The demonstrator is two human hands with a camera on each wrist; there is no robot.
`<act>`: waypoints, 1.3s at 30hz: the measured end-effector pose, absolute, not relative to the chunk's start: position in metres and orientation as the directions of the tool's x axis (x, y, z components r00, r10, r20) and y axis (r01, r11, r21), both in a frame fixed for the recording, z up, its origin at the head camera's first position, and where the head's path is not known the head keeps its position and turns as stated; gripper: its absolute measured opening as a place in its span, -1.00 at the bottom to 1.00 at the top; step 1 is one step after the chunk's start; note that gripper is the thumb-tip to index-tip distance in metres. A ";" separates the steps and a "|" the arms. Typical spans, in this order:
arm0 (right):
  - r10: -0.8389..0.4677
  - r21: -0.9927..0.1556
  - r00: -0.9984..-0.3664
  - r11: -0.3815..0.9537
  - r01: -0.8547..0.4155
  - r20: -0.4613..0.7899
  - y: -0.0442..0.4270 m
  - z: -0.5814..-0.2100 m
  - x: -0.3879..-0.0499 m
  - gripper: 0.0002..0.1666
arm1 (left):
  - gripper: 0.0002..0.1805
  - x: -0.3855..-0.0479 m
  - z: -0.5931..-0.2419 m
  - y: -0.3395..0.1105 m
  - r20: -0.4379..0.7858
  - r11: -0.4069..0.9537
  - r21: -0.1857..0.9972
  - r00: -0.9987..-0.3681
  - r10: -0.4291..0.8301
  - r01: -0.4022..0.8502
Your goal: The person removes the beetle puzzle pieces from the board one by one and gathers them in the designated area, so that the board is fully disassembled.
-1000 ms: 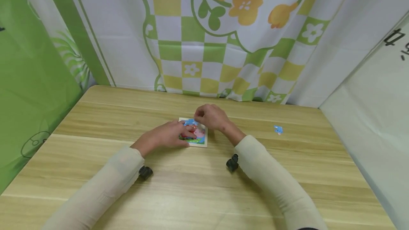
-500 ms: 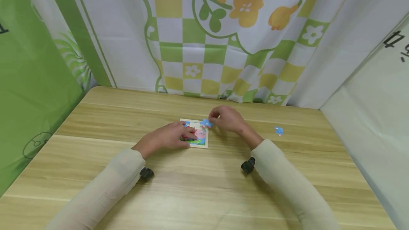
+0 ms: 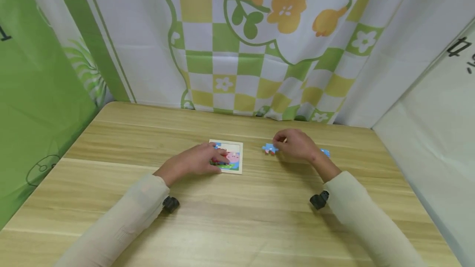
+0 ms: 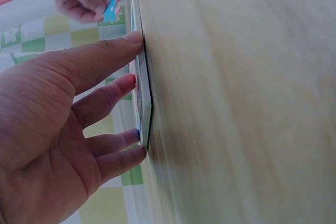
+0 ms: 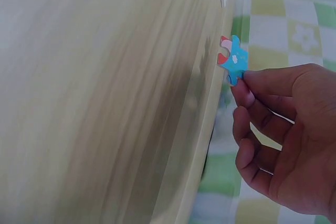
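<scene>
A small square puzzle with a pale frame (image 3: 241,158) lies on the table, its picture showing a pink figure; a bare pale patch shows along its top. Over its left part rests my left hand (image 3: 196,158), fingers spread, fingertips touching the puzzle (image 4: 143,93) in the left wrist view. My right hand (image 3: 297,144), to the right of the puzzle, pinches a blue puzzle piece (image 3: 270,148) with red and pink parts between thumb and forefinger. In the right wrist view that piece (image 5: 236,60) is held above the table.
Another blue piece (image 3: 325,152) lies on the wooden table (image 3: 222,217), partly hidden behind my right hand. A patterned curtain (image 3: 237,65) hangs along the table's back edge, with a green cloth (image 3: 41,94) at the left and a white one at the right.
My right hand has moved right, away from the puzzle, with the blue piece lifted out of the frame's top part. My left hand has stayed on the puzzle.
</scene>
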State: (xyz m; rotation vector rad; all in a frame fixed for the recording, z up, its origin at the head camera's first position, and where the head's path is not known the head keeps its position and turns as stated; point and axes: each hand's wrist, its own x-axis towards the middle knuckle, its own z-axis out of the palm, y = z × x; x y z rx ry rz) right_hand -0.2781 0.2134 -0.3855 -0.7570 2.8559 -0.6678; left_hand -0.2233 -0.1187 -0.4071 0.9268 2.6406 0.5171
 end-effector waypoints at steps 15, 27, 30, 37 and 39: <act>-0.467 -0.443 -0.883 0.803 -0.398 -0.053 0.273 -0.380 -0.281 -0.80 | -0.57 -0.223 -0.407 -0.120 -0.154 0.715 0.448 -0.742 0.653 0.536; -0.435 -0.412 -0.892 0.840 -0.353 -0.125 0.302 -0.378 -0.288 -0.78 | -0.56 -0.222 -0.409 -0.121 -0.161 0.726 0.460 -0.756 0.634 0.511; -0.422 -0.404 -0.896 0.850 -0.338 -0.138 0.308 -0.378 -0.289 -0.78 | -0.56 -0.222 -0.409 -0.121 -0.152 0.728 0.459 -0.762 0.630 0.510; -0.397 -0.412 -0.906 0.858 -0.308 -0.150 0.311 -0.381 -0.291 -0.77 | -0.57 -0.220 -0.409 -0.120 -0.129 0.729 0.418 -0.759 0.638 0.542; -0.394 -0.405 -0.908 0.860 -0.310 -0.141 0.311 -0.383 -0.291 -0.77 | -0.57 -0.219 -0.408 -0.119 -0.126 0.723 0.416 -0.752 0.647 0.552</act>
